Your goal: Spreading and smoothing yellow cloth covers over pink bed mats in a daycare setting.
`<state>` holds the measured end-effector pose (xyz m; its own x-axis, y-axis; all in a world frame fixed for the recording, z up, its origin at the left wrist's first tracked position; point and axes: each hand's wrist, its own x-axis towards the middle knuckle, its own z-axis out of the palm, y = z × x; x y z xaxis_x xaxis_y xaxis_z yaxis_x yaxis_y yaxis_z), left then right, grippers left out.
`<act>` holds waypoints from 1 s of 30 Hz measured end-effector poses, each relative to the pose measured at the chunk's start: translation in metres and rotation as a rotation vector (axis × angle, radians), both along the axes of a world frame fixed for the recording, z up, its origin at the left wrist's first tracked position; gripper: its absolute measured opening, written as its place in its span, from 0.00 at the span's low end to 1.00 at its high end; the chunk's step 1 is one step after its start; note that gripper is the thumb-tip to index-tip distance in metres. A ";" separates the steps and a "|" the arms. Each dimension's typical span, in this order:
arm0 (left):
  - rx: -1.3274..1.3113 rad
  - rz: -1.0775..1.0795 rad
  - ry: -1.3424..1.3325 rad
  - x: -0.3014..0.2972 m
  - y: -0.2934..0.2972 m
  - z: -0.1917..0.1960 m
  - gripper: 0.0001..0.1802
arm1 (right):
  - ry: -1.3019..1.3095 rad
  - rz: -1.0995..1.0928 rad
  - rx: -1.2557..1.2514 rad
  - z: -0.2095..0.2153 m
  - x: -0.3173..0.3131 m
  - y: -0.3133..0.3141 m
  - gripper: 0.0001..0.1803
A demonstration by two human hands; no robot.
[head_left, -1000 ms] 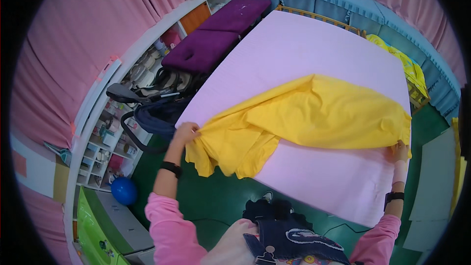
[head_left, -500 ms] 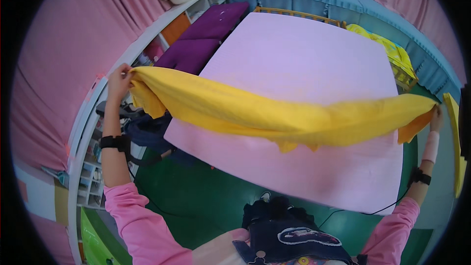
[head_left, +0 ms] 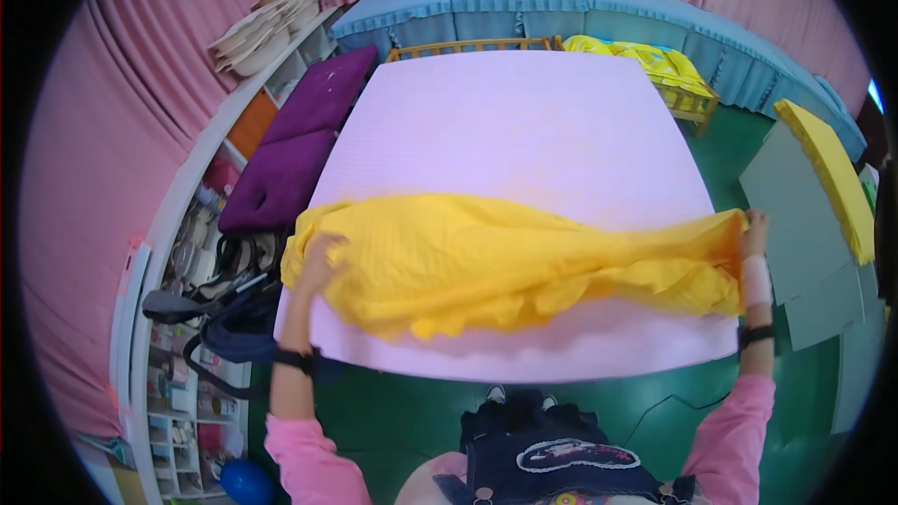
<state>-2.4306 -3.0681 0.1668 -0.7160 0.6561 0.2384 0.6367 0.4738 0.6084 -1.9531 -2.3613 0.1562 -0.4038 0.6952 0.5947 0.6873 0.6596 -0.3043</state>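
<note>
A yellow sheet of cloth (head_left: 468, 248) lies loosely bunched across the near part of a pink-covered bed or large mattress (head_left: 505, 140). Its near edge falls in uneven ruffled folds. My left hand (head_left: 321, 265) is over the cloth's left end, fingers apart and slightly blurred; whether it touches the fabric is hard to see. At the right end, my right hand (head_left: 755, 232) pinches the cloth's corner, holding it up near the bed's right edge. Black bands circle both my forearms, and a pale wrap covers the right wrist.
Purple folded mats (head_left: 299, 140) stand left of the bed, beside shelves (head_left: 178, 393) full of small items. A dark stroller-like frame (head_left: 234, 318) sits at the near left. Blue-skirted benches (head_left: 524, 5) line the back. A yellow-edged board (head_left: 828, 182) leans at the right; a blue ball (head_left: 246, 482) rests near left.
The stretched cloth has come down onto the bed. My left hand has let go of its corner and moved inward over it; my right hand still grips its corner. The view has shifted.
</note>
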 end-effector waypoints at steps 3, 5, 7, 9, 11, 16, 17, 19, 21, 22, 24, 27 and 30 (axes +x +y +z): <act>-0.215 -0.298 -0.110 0.055 0.055 -0.046 0.34 | 0.019 0.362 -0.374 -0.033 0.008 -0.080 0.22; -0.270 -0.360 -0.098 0.075 0.057 -0.061 0.35 | -0.294 0.544 -0.295 -0.032 -0.015 -0.144 0.22; -0.297 -0.205 0.149 0.087 0.066 -0.067 0.27 | -0.444 0.601 -0.215 -0.038 -0.019 -0.165 0.22; -0.352 -0.158 0.112 0.075 0.054 -0.080 0.21 | -0.470 0.402 -0.219 -0.046 -0.029 -0.171 0.19; -0.403 -0.115 0.073 0.072 0.056 -0.086 0.15 | -0.344 0.409 -0.377 -0.063 -0.023 -0.149 0.17; 0.228 0.283 -0.156 0.046 0.041 -0.066 0.05 | -0.124 0.419 -0.513 -0.059 0.004 -0.111 0.09; 0.273 0.378 0.034 0.034 0.021 -0.054 0.05 | -0.131 0.470 -0.557 -0.020 -0.003 -0.128 0.10; 0.296 0.502 0.332 0.028 0.029 -0.006 0.05 | -0.145 0.486 -0.596 0.042 0.006 -0.147 0.12; 0.257 0.560 0.463 0.030 0.027 0.021 0.07 | -0.197 0.686 -0.720 0.070 0.011 -0.157 0.14; 0.198 0.571 0.416 0.026 0.017 0.017 0.08 | -0.193 0.695 -0.725 0.072 0.014 -0.161 0.14; 0.070 0.467 0.253 0.026 0.009 -0.013 0.10 | -0.211 0.707 -0.867 0.071 0.026 -0.166 0.16; -0.105 0.105 -0.257 0.069 -0.002 -0.096 0.12 | -0.151 0.612 -0.928 0.061 0.064 -0.149 0.12; -0.121 -0.240 0.011 0.129 0.040 -0.086 0.15 | -0.002 0.479 -0.946 0.081 0.085 -0.157 0.11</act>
